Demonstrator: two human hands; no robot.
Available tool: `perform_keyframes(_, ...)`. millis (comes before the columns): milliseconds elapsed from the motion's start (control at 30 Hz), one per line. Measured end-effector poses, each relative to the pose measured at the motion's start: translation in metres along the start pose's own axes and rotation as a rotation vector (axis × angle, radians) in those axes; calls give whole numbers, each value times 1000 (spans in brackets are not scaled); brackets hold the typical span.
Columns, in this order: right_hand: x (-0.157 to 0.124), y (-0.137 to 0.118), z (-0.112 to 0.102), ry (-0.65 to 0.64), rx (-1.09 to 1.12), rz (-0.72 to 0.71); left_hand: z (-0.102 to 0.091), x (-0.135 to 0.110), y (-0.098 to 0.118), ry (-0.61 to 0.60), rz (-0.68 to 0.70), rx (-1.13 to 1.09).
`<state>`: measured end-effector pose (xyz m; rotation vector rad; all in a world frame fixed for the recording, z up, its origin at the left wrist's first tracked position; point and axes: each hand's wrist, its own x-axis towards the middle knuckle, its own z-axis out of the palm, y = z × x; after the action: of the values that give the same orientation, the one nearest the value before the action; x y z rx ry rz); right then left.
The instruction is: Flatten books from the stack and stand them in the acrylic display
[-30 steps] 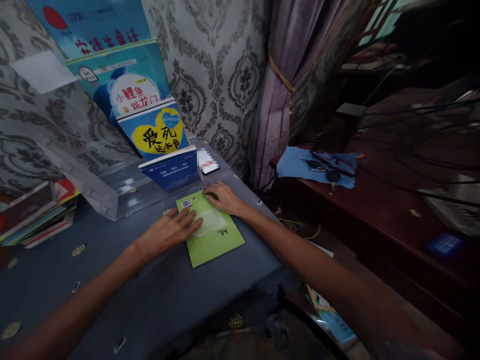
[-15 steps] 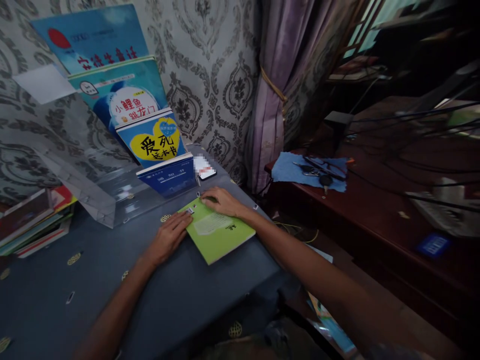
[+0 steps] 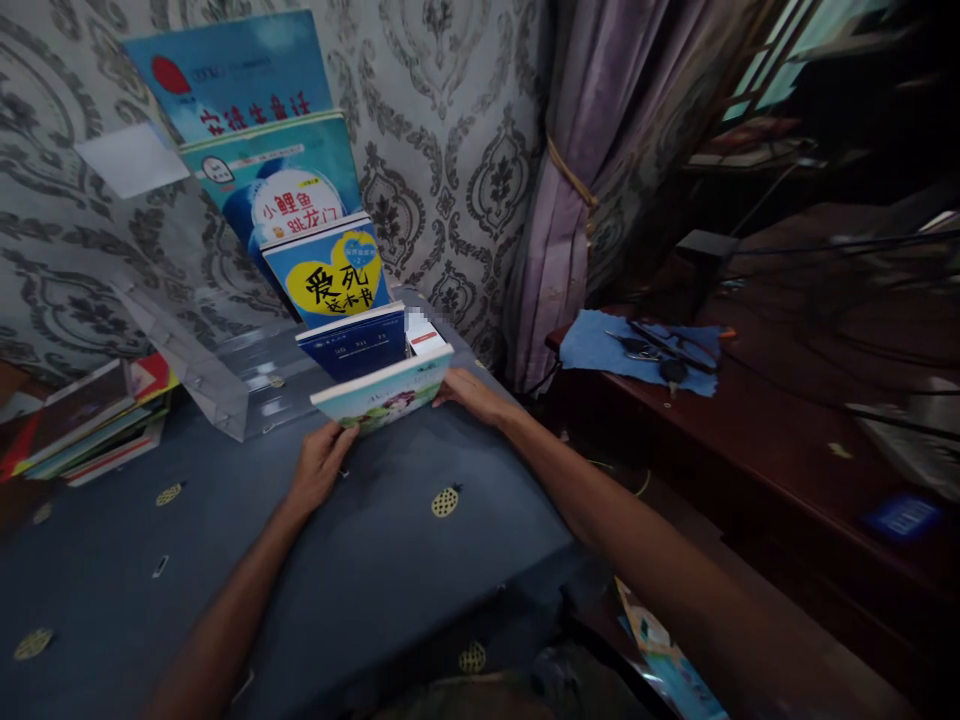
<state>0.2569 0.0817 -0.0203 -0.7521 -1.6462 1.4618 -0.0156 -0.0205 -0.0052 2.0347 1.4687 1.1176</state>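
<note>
Between my two hands a thin book (image 3: 390,395) stands upright on its long edge, its pale green illustrated cover facing me. My left hand (image 3: 324,460) grips its lower left corner. Around the right end, the fingers of my right hand (image 3: 469,392) are closed. Just behind it stands a dark blue booklet (image 3: 356,345). Farther back, rising in steps, are a blue book with a yellow heart (image 3: 334,280), a teal book (image 3: 292,190) and a tall blue book (image 3: 232,80). A clear plastic stand (image 3: 202,365) is beside them.
A phone (image 3: 425,335) lies behind the held book. Several stacked books (image 3: 97,420) lie at the left of the cloth-covered table (image 3: 360,580). On the right, a red-brown desk (image 3: 757,420) bears a blue cloth (image 3: 592,345) with keys and glasses, plus cables. A purple curtain (image 3: 559,230) hangs behind.
The book lay flat with its lime-green back cover up and my hands on it. Now it is raised upright, its illustrated cover toward me, held at both ends. The view has shifted slightly.
</note>
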Motion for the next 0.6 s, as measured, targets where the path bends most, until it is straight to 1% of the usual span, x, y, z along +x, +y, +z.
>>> perform_keyframes(67, -2, -3, 3, -77, 76, 17, 0, 2, 0, 41, -34, -64)
perform_keyframes(167, -4, -7, 6, -108, 147, -3, 1, 3, 1, 65, -82, -153)
perform_keyframes(333, -4, -10, 7, -69, 227, -49, 2, 2, 6, 70, -148, -254)
perform_keyframes(467, -7, -20, 10, -28, 242, -85, 3, 0, 10, 80, -177, -338)
perform_keyframes(533, -10, -27, 13, -16, 207, -90, 5, -1, 11, 112, -206, -414)
perform_keyframes(600, -12, -33, 16, -9, 146, -98, 8, -1, 12, 172, -265, -514)
